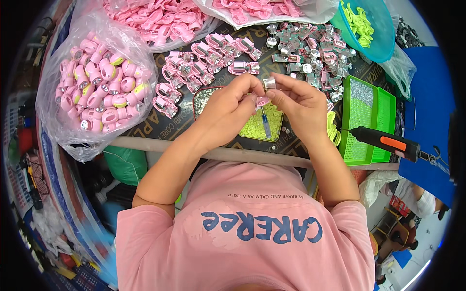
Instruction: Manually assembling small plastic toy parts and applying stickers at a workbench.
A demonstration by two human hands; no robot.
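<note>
Both hands meet over the near middle of the table. My left hand (233, 102) is closed on a small pink plastic housing (262, 101), pinched at the fingertips. Between the thumb and fingers of my right hand (303, 99) is a small silver lamp unit (269, 83), just above the housing. Fingers partly cover both pieces, so I cannot tell whether they touch. Below the hands, a blue screwdriver (266, 125) lies over a tray (280, 137) of small yellow-green parts. Left of that, silver bits fill a section (201, 99) partly hidden by my left wrist.
On the left stands a clear bag (63, 133) of pink flashlights. Pink half-housings (194, 65) and silver lamp units (315, 56) are spread farther back. At right are a teal bowl (388, 34), a green tray (345, 145) and a black-orange electric screwdriver (388, 141).
</note>
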